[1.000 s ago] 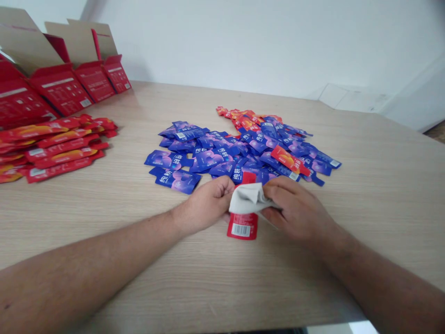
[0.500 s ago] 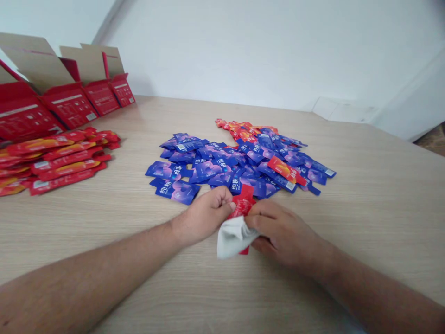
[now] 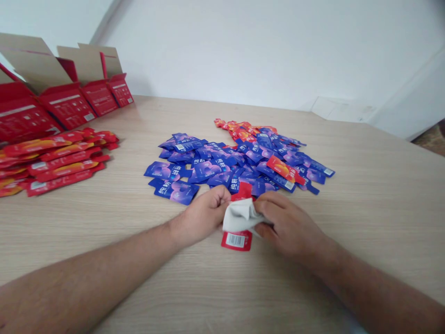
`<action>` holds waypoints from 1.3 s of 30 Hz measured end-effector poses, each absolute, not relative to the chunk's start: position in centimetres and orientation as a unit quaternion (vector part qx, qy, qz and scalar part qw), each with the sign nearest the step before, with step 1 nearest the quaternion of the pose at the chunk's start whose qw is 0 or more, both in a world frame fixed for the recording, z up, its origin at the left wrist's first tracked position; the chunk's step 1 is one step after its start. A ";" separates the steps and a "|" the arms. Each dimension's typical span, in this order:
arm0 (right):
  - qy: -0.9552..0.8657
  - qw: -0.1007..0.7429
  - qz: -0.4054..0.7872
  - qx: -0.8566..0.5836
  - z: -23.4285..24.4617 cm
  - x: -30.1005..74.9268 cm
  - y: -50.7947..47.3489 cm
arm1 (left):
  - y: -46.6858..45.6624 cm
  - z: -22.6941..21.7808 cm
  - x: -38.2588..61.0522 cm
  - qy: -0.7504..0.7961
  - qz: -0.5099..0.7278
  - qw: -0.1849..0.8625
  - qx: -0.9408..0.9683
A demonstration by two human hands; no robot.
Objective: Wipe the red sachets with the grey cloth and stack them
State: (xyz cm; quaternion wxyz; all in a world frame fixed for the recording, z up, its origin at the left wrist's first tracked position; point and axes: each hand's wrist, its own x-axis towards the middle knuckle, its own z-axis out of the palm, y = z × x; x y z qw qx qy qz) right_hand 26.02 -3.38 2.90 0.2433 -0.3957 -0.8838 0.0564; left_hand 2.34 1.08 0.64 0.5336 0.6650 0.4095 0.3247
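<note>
Head view: cloth [image 3: 238, 215] across red pouch [image 3: 236, 242]

The left hand [image 3: 210, 211] pinched the pouch's left edge. The right hand [image 3: 290, 222] pinched the cloth over the pouch's middle. The pouch was between both hands, near the blue sachets [image 3: 208, 170].

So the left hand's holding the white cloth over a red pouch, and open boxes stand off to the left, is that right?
Wrong hand: in the head view, the right hand holds the white cloth over a red pouch. Open boxes do stand off to the left.
</note>
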 end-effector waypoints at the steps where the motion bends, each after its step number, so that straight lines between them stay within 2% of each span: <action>1: -0.871 0.253 0.050 -0.418 2.9 26.1 -3.3 | 1.1 0.6 2.4 0.408 0.325 0.541 0.659; 7: -0.912 0.217 0.093 -0.336 2.8 25.9 -3.5 | 1.0 0.6 2.3 0.419 0.324 0.508 0.680; 13: -0.865 0.255 0.061 -0.428 2.8 26.2 -3.3 | 1.0 0.7 2.4 0.410 0.325 0.538 0.661; 18: -0.912 0.213 0.092 -0.339 2.9 25.9 -3.6 | 1.1 0.8 2.4 0.413 0.330 0.515 0.674; 23: -0.865 0.250 0.064 -0.430 2.8 26.1 -3.2 | 1.1 0.9 2.4 0.412 0.317 0.541 0.661; 28: -0.908 0.209 0.094 -0.351 2.8 25.9 -3.5 | 1.0 0.7 2.3 0.415 0.324 0.513 0.678; 34: -0.864 0.250 0.060 -0.434 2.9 26.3 -3.1 | 0.9 0.8 2.4 0.408 0.326 0.539 0.661; 39: -0.914 0.207 0.097 -0.334 2.9 26.0 -3.4 | 1.0 0.8 2.4 0.412 0.326 0.514 0.678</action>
